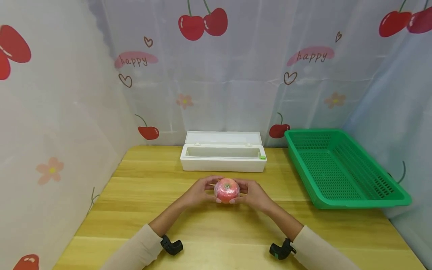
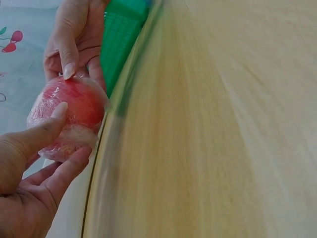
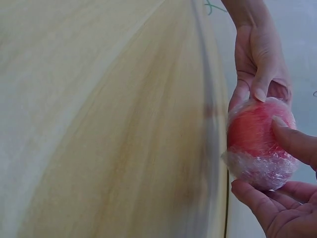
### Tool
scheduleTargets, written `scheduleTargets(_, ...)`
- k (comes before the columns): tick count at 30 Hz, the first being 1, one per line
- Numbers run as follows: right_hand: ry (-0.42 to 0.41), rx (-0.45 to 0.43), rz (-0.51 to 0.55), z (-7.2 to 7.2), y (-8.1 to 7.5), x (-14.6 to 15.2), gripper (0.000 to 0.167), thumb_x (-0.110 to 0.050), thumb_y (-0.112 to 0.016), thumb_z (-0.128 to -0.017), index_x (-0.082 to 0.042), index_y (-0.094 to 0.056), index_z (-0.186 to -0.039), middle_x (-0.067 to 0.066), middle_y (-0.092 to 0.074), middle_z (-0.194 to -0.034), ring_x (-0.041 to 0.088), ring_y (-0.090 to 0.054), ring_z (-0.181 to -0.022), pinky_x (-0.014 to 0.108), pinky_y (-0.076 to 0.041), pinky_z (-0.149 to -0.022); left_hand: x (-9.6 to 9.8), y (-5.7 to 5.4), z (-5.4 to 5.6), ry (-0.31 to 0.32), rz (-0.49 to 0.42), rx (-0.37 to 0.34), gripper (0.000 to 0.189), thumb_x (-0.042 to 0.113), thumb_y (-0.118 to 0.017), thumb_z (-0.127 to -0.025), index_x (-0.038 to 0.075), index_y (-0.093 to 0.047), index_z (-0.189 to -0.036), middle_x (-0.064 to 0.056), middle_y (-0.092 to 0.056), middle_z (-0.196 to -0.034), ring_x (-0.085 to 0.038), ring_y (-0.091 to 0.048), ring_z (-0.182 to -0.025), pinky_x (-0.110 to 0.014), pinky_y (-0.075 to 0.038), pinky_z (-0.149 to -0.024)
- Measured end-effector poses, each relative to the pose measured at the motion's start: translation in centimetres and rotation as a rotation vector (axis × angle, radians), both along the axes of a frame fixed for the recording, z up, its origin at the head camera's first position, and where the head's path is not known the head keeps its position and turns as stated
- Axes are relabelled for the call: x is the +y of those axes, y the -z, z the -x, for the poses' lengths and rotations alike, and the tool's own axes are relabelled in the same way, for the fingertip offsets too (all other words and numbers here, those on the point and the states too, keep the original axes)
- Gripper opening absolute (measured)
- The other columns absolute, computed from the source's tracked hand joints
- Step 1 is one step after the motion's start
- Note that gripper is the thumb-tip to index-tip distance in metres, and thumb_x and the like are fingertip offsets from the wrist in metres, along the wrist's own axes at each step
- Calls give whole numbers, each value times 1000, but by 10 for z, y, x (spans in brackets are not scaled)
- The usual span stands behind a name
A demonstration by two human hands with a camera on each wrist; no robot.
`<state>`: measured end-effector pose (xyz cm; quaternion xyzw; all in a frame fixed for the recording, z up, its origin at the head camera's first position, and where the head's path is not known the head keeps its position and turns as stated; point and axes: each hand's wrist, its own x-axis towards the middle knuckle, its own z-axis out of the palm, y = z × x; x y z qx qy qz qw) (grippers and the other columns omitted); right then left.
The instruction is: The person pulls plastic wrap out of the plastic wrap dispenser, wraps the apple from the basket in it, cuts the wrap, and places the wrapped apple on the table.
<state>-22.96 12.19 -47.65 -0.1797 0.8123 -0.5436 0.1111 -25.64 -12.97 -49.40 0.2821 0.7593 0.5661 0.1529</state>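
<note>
A red apple (image 1: 227, 189) wrapped in clear cling film is held between both hands above the middle of the table. My left hand (image 1: 204, 191) grips its left side, thumb at the front and fingers around behind. On the opposite side my right hand (image 1: 251, 193) grips it the same way. In the left wrist view the film on the apple (image 2: 74, 111) looks crinkled and bunches toward the underside. The right wrist view shows the film gathered thickly under the apple (image 3: 260, 144), with fingertips beneath it.
Behind the hands, a white cling film box (image 1: 223, 164) stands with its lid raised and a green slider at its right end. A green perforated basket (image 1: 337, 180) sits on the right of the wooden table (image 1: 141, 187). Printed curtains (image 1: 233, 101) enclose the back and sides.
</note>
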Motion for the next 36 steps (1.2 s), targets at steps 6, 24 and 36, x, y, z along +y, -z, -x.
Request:
scheduleTargets(6,-27,10,-30,1,1,0,73,-9,-87,-81,11,-51,-141,24,-61,-136,36,-63,-122,39,-54,-98,0,6,4,12,27,-21,73,4,-87,-79,10,-53,-144,-9,-59,-137,-28,-59,-126,-38,-50,-104)
scheduleTargets(24,-49,-12,4,-3,6,3,70,-6,-88,-79,11,-54,-138,23,-66,-128,34,-67,-113,39,-58,-92,5,16,0,-6,-1,-43,70,-1,-89,-75,6,-53,-134,-10,-61,-129,-24,-61,-117,-35,-51,-103)
scheduleTargets(36,-7,-82,63,-3,11,3,73,-4,-85,-81,12,-49,-142,28,-60,-135,39,-61,-123,42,-54,-97,5,19,0,-20,16,-18,71,3,-89,-76,9,-53,-138,-9,-61,-129,-23,-61,-117,-37,-50,-105)
